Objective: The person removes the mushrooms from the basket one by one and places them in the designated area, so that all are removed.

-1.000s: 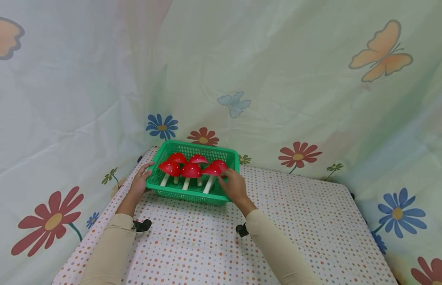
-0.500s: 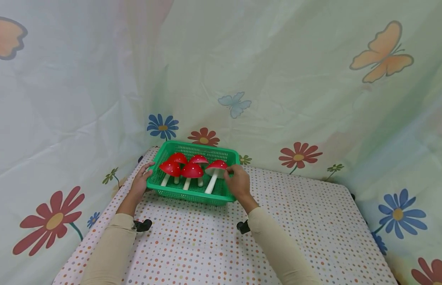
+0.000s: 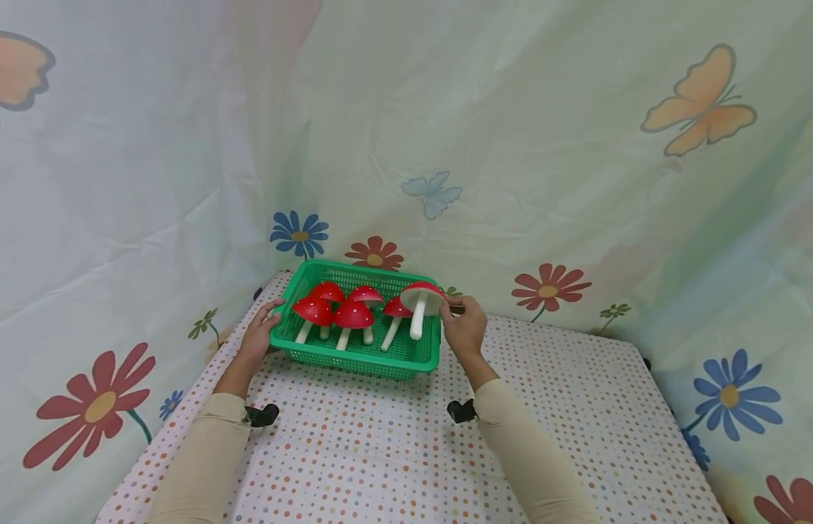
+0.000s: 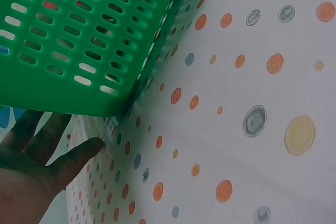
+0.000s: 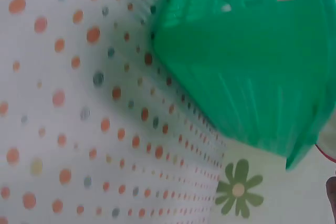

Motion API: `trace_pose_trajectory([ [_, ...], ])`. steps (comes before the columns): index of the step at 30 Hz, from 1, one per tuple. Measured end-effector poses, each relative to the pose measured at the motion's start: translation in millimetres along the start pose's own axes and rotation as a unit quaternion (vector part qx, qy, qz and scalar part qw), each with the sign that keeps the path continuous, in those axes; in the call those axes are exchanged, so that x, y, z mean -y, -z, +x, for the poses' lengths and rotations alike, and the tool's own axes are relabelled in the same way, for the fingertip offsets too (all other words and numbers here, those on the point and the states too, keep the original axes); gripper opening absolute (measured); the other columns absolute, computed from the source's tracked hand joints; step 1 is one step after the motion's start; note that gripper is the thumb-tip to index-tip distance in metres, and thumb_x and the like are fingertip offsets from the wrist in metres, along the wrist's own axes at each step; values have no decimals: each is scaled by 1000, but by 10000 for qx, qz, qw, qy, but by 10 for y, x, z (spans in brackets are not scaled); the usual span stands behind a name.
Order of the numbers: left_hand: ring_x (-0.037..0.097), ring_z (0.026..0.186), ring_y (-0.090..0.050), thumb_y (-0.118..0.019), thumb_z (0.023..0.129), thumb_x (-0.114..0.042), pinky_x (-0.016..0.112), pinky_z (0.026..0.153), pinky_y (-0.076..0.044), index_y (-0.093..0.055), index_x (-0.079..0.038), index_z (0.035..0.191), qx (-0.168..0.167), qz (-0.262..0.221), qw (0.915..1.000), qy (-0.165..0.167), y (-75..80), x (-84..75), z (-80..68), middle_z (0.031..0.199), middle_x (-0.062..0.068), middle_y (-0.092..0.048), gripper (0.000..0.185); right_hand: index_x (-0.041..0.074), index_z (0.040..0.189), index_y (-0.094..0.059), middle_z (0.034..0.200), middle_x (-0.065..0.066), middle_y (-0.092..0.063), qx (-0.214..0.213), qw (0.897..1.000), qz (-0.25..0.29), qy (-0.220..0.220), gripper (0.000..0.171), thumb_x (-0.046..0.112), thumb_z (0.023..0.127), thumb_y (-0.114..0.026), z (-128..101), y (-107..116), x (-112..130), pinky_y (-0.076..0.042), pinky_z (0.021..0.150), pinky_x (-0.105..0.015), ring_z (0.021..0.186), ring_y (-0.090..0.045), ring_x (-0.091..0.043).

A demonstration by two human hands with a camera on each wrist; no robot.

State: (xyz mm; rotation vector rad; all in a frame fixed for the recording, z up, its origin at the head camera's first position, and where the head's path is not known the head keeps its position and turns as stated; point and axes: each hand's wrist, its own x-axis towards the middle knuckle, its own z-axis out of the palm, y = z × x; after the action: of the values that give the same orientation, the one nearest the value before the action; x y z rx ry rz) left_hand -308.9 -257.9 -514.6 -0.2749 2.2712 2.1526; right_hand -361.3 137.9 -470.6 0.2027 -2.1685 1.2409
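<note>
My right hand [image 3: 466, 324] pinches the cap edge of a toy mushroom [image 3: 419, 304], red on top with a pale underside and a white stem. It is raised over the right end of the green basket [image 3: 354, 358], stem pointing down. Only a fingertip of that hand shows at the edge of the right wrist view. Several more red, white-dotted toy mushrooms [image 3: 352, 315] lean inside the basket, stems towards me. At the basket's left end, my left hand [image 3: 254, 336] rests with fingers extended against the rim; in the left wrist view its fingers [image 4: 73, 161] reach under the rim.
A white cloth with coloured dots covers the table [image 3: 380, 451]. Behind the basket hangs a curtain [image 3: 544, 182] printed with flowers and butterflies. The basket stands near the table's back left corner, close to the curtain.
My right hand has lifted one mushroom off the right-hand pair and carried it right and up, uncovering the mushroom behind. The left hand and the basket have stayed in place.
</note>
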Motion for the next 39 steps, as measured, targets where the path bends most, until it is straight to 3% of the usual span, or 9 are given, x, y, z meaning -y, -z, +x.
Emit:
trace_pose_trajectory([
  [4,38,138,-39,-31,109,-33,45,101,-42,-28,-25,155,-13,-35,10000,0,12,11,10,160,16,-26,47,-2,96,-69,99,-19,-71,-272,9996,-39,-65,12,8,91,-66,74,103,-103,-57,73,-47,89,-70,-35],
  [10,37,137,-40,-33,108,-35,43,98,-43,-31,-27,154,-40,1,10000,13,24,48,45,160,13,-25,46,-3,95,-69,97,-21,-70,-598,9980,-198,-94,11,6,91,-65,154,255,-289,-55,74,-49,88,-70,-37],
  [16,37,137,-40,-33,108,-36,45,98,-44,-31,-28,153,-39,14,10000,-13,26,36,42,161,13,-24,46,-2,93,-70,92,-19,-69,-628,9931,-930,348,11,8,89,-67,240,400,-495,-53,71,-49,85,-68,-36],
  [20,38,138,-38,-33,108,-36,49,102,-41,-31,-28,154,-28,-40,10000,-54,29,39,40,162,14,-22,46,-2,88,-69,86,-17,-67,-374,9762,-1891,995,9,7,87,-69,298,472,-624,-51,59,-46,74,-66,-34],
  [24,38,140,-36,-33,108,-35,54,107,-37,-31,-28,154,-62,-61,10000,-43,32,39,45,163,10,-19,46,-1,86,-68,84,-15,-65,1,9482,-2755,1585,10,9,88,-71,329,509,-713,-49,52,-42,65,-62,-30],
  [29,38,142,-34,-33,108,-35,54,109,-36,-31,-28,154,-89,-46,9999,-22,13,31,59,164,8,-17,46,2,83,-66,83,-11,-64,478,9210,-3459,1727,14,12,87,-75,246,524,-813,-48,48,-39,64,-60,-27],
  [34,38,140,-37,-33,108,-36,48,103,-41,-30,-30,154,-29,-64,9999,87,8,36,64,163,11,-21,46,2,85,-69,85,-11,-66,655,9125,-3700,1617,11,11,87,-74,134,490,-904,-51,51,-38,64,-62,-25],
  [39,37,140,-37,-34,108,-36,47,102,-41,-31,-30,154,-70,-63,9999,110,16,42,56,163,10,-21,46,0,85,-68,85,-13,-65,567,9171,-3569,1683,11,8,85,-75,109,430,-943,-51,51,-37,57,-59,-23],
])
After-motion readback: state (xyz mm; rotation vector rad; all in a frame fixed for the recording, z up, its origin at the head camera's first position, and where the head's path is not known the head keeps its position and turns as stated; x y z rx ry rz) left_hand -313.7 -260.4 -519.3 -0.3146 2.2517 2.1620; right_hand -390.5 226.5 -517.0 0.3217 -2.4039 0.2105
